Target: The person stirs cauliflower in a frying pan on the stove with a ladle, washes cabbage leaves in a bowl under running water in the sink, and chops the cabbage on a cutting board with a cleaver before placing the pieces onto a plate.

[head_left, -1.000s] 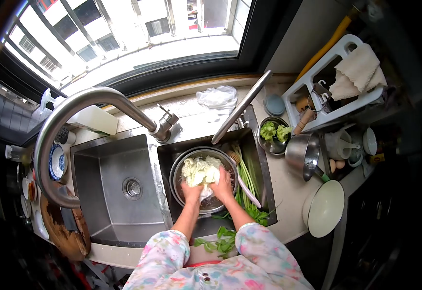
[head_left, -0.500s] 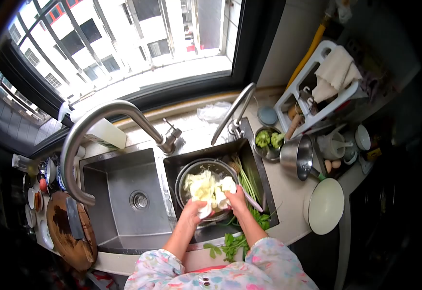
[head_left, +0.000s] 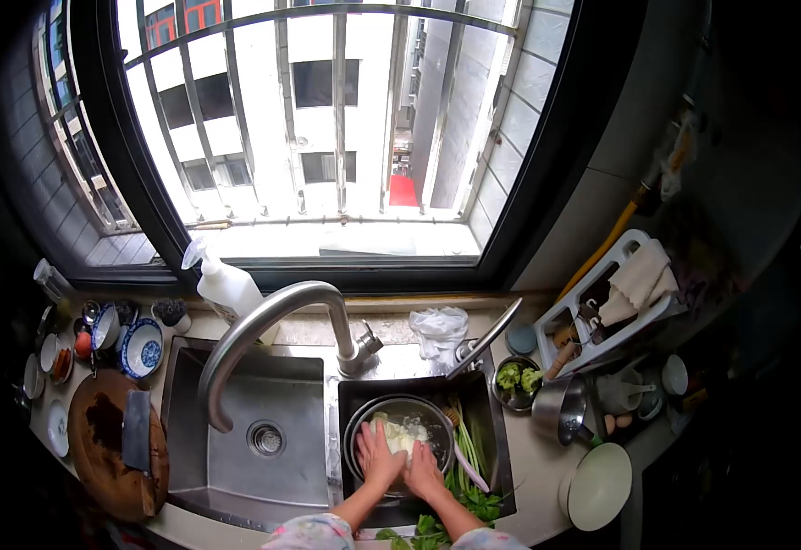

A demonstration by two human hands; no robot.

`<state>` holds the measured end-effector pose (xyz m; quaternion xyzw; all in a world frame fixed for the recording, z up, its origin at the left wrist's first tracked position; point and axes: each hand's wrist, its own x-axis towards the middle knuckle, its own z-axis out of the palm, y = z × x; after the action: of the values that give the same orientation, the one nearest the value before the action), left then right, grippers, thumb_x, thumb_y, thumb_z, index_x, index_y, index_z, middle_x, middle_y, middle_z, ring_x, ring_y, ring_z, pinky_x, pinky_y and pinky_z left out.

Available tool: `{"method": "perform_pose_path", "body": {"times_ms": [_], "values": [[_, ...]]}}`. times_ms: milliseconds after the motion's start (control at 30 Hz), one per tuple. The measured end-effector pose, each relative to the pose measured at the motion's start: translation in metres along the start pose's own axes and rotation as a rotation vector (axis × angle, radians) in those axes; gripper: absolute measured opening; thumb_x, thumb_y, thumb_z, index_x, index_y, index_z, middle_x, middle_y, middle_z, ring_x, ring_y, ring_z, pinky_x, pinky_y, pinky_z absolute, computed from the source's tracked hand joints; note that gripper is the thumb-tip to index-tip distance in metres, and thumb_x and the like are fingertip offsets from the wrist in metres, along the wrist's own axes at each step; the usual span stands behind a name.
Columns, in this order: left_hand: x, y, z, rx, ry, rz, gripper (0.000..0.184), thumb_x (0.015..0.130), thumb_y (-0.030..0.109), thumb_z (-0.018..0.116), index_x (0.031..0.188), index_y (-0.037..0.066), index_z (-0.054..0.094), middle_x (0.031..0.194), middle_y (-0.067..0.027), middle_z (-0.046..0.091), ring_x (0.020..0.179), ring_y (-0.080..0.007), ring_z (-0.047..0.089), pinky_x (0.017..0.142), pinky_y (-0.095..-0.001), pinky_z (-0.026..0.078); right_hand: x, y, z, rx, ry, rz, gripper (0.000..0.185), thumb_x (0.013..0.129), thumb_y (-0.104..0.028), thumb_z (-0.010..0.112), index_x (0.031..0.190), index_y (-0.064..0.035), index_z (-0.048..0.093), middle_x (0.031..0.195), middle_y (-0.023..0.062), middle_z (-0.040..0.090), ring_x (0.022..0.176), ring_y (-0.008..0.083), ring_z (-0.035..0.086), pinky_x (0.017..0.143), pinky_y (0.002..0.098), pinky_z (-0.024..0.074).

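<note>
Pale yellow-white cabbage leaves (head_left: 402, 434) lie in a round metal bowl (head_left: 448, 423) in the right sink basin. My left hand (head_left: 378, 458) rests on the leaves at the left, fingers stretched out and apart. Beside it, my right hand (head_left: 425, 472) touches the leaves' near right side, fingers extended; their tips are partly hidden. Right of the bowl are long green stalks (head_left: 470, 431) and a slim pinkish-white item (head_left: 470, 464). Leafy greens (head_left: 475, 506) lie near the basin's front.
A curved faucet (head_left: 263, 316) arches over the left basin (head_left: 226, 458). At left, a cleaver (head_left: 136, 431) lies on a round wooden board (head_left: 93, 458). To the right stand a broccoli bowl (head_left: 517, 380), a steel pot (head_left: 561, 408) and a pale enamel bowl (head_left: 597, 486).
My hands have lowered the cabbage leaves into the bowl; the left hand has gone from gripping to lying spread on them. The view has tilted up toward the window.
</note>
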<state>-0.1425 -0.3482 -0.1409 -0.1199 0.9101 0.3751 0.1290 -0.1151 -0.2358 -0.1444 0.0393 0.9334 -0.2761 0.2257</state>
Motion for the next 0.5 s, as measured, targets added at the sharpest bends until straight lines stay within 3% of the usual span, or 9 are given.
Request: {"method": "perform_pose_path", "body": {"times_ms": [167, 267, 300, 400, 500], "values": [[0.022, -0.008, 0.019, 0.144, -0.146, 0.028, 0.080, 0.073, 0.041, 0.057, 0.138, 0.014, 0.019, 0.144, -0.0195, 0.005, 0.131, -0.0419, 0.007, 0.103, -0.0539, 0.015, 0.028, 0.022, 0.038, -0.105, -0.006, 0.035, 0.067, 0.085, -0.030, 0.041, 0.136, -0.0004, 0.009, 0.142, 0.0250, 0.009, 0.130, 0.0419, 0.012, 0.105, 0.0454, 0.0215], [0.027, -0.026, 0.039, 0.140, -0.062, 0.107, 0.075, 0.075, 0.042, 0.055, 0.137, 0.015, 0.023, 0.144, -0.0163, 0.011, 0.131, -0.0410, 0.008, 0.104, -0.0509, 0.016, 0.030, 0.018, 0.043, -0.221, 0.006, 0.022, 0.059, 0.086, -0.026, 0.036, 0.135, 0.0003, 0.016, 0.141, 0.0253, 0.012, 0.129, 0.0433, 0.013, 0.102, 0.0481, 0.0240], [0.023, -0.017, 0.028, 0.090, -0.159, 0.039, 0.074, 0.077, 0.045, 0.052, 0.138, 0.014, 0.022, 0.144, -0.0169, 0.009, 0.131, -0.0405, 0.007, 0.105, -0.0494, 0.013, 0.028, 0.009, 0.036, -0.247, -0.076, 0.056, 0.059, 0.087, -0.027, 0.036, 0.136, -0.0004, 0.015, 0.141, 0.0247, 0.012, 0.131, 0.0421, 0.010, 0.103, 0.0495, 0.0214], [0.024, -0.013, 0.027, 0.190, -0.165, 0.040, 0.073, 0.078, 0.044, 0.050, 0.138, 0.013, 0.020, 0.144, -0.0176, 0.008, 0.132, -0.0402, 0.007, 0.106, -0.0489, 0.009, 0.035, 0.014, 0.048, -0.136, -0.087, 0.101, 0.060, 0.089, -0.031, 0.033, 0.137, -0.0012, 0.013, 0.142, 0.0228, 0.011, 0.132, 0.0403, 0.008, 0.105, 0.0502, 0.0163], [0.029, -0.024, 0.038, 0.206, -0.166, 0.049, 0.072, 0.079, 0.042, 0.049, 0.138, 0.012, 0.020, 0.144, -0.0190, 0.007, 0.132, -0.0406, 0.006, 0.106, -0.0499, 0.006, 0.033, 0.015, 0.047, -0.215, -0.109, 0.091, 0.060, 0.090, -0.036, 0.028, 0.138, -0.0023, 0.012, 0.144, 0.0207, 0.009, 0.133, 0.0384, 0.005, 0.106, 0.0490, 0.0123]]}}
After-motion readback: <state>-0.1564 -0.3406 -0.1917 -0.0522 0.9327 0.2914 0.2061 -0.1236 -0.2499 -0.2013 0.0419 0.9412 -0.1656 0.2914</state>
